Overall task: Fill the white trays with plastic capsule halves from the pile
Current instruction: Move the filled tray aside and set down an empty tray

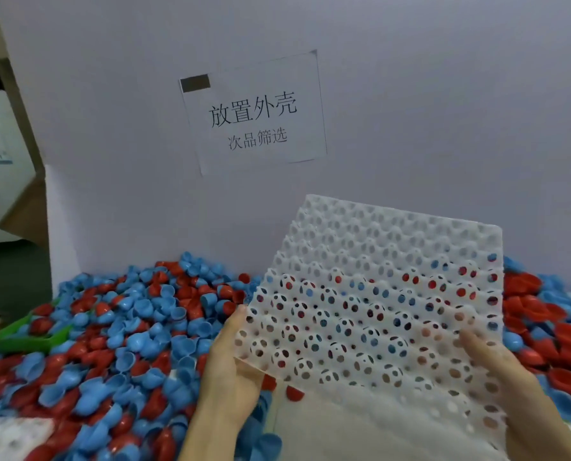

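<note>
Two hands hold one white tray (387,294) tilted up in the right half of the frame, its far edge lifted toward the white wall (410,94) and its near edge low over the pile (118,327) of red and blue capsule halves that fills the lower left and runs behind the tray to the right edge. The left hand (234,371) holds the tray's lower left corner, thumb along the edge and fingers behind it; the right hand (510,384) takes the lower right side, a finger lying on the perforated face, the rest hidden, so how firmly it grips I cannot tell. The tray's cups look empty, the red and blue showing only through the holes. The step in hand appears to be bringing this tray down to be loaded. To do it well, I would level it first, since cups tipped this steeply would shed whatever lands in them, and keep hold on both sides so the thin sheet does not flex. Another white tray (8,437) peeks in at the lower left corner, a green scoop (21,337) lies on the pile at left, and a paper sign (254,118) hangs on the wall above.
</note>
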A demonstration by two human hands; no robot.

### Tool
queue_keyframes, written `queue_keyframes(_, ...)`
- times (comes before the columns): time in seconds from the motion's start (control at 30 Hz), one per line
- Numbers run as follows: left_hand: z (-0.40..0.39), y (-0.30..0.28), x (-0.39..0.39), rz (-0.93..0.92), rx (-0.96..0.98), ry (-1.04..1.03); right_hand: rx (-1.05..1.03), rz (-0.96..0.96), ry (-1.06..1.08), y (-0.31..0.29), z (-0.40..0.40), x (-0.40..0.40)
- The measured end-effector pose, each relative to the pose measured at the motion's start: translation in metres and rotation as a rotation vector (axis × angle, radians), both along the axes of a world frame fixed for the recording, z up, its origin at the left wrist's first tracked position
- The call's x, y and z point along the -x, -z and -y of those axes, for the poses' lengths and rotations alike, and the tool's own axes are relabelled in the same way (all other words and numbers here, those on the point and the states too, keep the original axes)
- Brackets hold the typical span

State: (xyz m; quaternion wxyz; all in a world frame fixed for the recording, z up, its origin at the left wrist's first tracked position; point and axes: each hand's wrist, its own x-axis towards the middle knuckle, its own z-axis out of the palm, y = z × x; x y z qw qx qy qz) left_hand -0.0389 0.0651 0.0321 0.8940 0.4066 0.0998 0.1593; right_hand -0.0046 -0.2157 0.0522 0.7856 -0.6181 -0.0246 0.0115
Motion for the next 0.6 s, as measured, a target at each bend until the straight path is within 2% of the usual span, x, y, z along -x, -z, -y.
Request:
queue_keyframes(0.13,-0.018,0.005,0.002,-0.101,-0.201,0.12,0.074,0.009,-0.039,-0.004,0.021,0.006)
queue_keyframes(0.2,-0.015,0.002,0.007,-0.107,-0.395,0.188,0.107,-0.004,-0.11,0.003,0.032,0.006)
queue_keyframes(0.3,-0.005,0.001,0.006,-0.13,-0.645,0.046,0.081,-0.06,-0.171,0.009,0.032,0.007)
queue_keyframes(0.37,0.001,0.004,0.002,-0.078,-0.735,-0.018,0.103,-0.06,-0.163,0.015,0.035,0.002)
queue_keyframes(0.47,0.006,0.007,-0.002,0.02,-0.765,-0.118,0.205,0.089,-0.085,0.015,0.037,-0.005)
queue_keyframes(0.53,0.013,0.006,-0.003,0.111,-0.78,-0.146,0.347,0.17,0.066,0.023,0.033,-0.013)
queue_keyframes(0.6,0.023,0.004,-0.003,0.187,-0.85,-0.166,0.403,0.179,0.205,0.034,0.031,-0.024)
